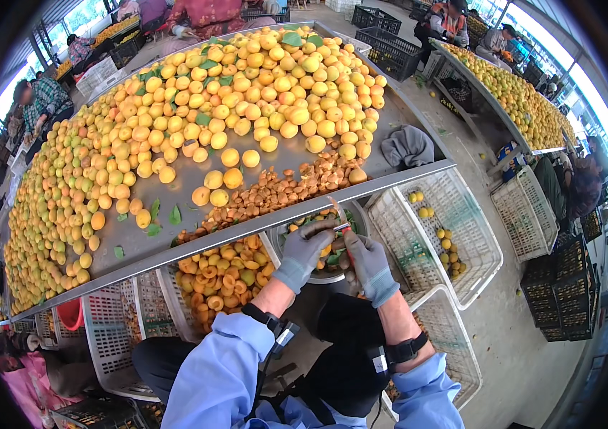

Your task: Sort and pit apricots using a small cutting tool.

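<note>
My right hand [370, 263], in a grey glove, is shut on a small knife [342, 215] with a red handle. Its curved blade points up towards the table rim. My left hand [305, 251], gloved alike, has its fingertips against the knife near the base of the blade; whether it grips anything is hidden. Beneath both hands is a round metal basin [361, 217] holding green leaves and some apricots. Just beyond, a heap of apricot pits [282, 187] lies along the near edge of the metal table [175, 189]. Whole apricots [261, 80] are piled behind.
A white crate of halved apricots [226, 276] stands left of the basin, under the table rim [282, 213]. On the right, a white crate [464, 214] holds a few apricots. A grey cloth [407, 146] lies at the table's right corner. Several people work at surrounding tables.
</note>
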`<state>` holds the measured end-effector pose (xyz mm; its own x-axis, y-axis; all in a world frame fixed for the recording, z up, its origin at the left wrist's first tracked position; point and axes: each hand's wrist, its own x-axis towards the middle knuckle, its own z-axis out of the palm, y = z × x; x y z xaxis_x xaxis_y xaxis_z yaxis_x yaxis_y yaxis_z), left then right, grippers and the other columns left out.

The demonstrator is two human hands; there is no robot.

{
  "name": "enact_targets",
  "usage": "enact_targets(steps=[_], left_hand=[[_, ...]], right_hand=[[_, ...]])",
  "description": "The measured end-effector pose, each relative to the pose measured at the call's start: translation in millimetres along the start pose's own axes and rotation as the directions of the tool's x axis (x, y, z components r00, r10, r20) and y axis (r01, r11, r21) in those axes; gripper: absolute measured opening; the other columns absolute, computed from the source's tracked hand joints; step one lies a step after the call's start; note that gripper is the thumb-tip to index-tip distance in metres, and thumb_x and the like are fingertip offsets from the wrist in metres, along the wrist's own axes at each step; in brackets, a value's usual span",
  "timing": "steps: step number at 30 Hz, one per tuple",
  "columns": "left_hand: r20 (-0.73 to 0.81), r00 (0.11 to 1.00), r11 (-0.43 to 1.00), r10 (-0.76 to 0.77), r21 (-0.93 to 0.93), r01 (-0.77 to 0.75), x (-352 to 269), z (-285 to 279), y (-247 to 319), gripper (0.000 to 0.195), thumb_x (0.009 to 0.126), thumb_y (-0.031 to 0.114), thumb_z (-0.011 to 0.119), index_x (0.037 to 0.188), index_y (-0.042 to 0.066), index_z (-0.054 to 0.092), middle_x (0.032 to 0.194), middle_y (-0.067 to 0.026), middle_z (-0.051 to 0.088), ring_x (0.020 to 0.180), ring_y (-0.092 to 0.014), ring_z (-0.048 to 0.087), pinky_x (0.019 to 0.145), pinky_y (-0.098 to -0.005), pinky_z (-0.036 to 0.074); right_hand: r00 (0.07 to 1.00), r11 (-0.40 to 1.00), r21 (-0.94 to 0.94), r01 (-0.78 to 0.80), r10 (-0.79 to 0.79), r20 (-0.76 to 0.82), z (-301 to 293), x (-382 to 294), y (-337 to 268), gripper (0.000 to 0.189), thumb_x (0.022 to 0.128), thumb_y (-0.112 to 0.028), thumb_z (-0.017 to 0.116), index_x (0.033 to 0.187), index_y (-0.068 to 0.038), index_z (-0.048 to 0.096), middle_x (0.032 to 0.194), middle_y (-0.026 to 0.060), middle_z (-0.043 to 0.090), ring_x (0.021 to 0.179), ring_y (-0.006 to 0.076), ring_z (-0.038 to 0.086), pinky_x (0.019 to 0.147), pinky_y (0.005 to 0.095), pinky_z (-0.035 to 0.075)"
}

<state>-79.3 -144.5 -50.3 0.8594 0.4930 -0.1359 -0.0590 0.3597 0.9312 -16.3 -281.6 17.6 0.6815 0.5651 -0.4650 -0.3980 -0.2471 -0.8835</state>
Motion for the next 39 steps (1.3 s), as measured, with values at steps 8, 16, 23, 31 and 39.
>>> enact_targets(steps=[8,16,23,31,39], left_hand=[[-0.041,0.998,0.989,0.038,0.142,-0.032,-2,2,1,0.021,0.09,0.009,0.064,0.107,0.0,0.071,0.104,-0.006,0.069,0.093,-0.011,0.061,0.084,-0.0253,0.049],[-0.179,0.945,0.953,-0.275,-0.18,0.243,-18,3,37,0.017,0.094,0.016,0.063,0.099,0.001,0.069,0.095,-0.0081,0.068,0.087,-0.014,0.062,0.073,-0.0262,0.05],[0.181,0.974,0.767,-0.137,-0.602,0.22,-66,-25,43,0.039,0.101,0.035,0.042,0.114,0.002,0.059,0.1,-0.0101,0.065,0.085,-0.023,0.06,0.08,-0.0374,0.048],[0.071,0.997,0.732,0.018,-0.681,0.035,-113,-63,58,0.045,0.102,0.037,0.048,0.129,0.002,0.052,0.12,-0.0118,0.061,0.104,-0.026,0.06,0.099,-0.0431,0.044],[0.116,0.988,0.487,-0.102,-0.86,0.151,-149,-94,80,0.061,0.103,0.053,0.03,0.134,0.004,0.05,0.115,-0.0123,0.061,0.084,-0.019,0.056,0.081,-0.0369,0.044]], right_hand=[[1.0,1.0,0.0,0.013,-0.013,-0.007,0,-1,0,0.045,0.101,-0.044,0.05,0.095,-0.003,0.065,0.059,0.0007,0.052,0.04,0.0074,0.043,0.037,0.0215,0.032],[0.988,0.992,0.011,0.122,-0.12,-0.094,3,7,12,0.042,0.099,-0.042,0.054,0.09,-0.002,0.064,0.058,0.0021,0.054,0.039,0.0102,0.046,0.037,0.0242,0.035],[0.986,0.986,0.023,0.167,-0.166,-0.033,11,-5,7,0.041,0.1,-0.041,0.053,0.096,-0.001,0.064,0.06,0.0011,0.053,0.042,0.0088,0.046,0.038,0.0234,0.035],[0.944,0.946,-0.065,0.316,-0.308,0.116,34,-49,18,0.035,0.101,-0.036,0.053,0.103,-0.002,0.062,0.061,-0.0012,0.051,0.043,0.006,0.043,0.04,0.021,0.034],[0.958,0.98,0.007,0.196,-0.193,0.213,69,-112,56,0.035,0.102,-0.034,0.051,0.11,-0.002,0.062,0.064,-0.0007,0.052,0.044,0.0054,0.042,0.041,0.0202,0.035]])
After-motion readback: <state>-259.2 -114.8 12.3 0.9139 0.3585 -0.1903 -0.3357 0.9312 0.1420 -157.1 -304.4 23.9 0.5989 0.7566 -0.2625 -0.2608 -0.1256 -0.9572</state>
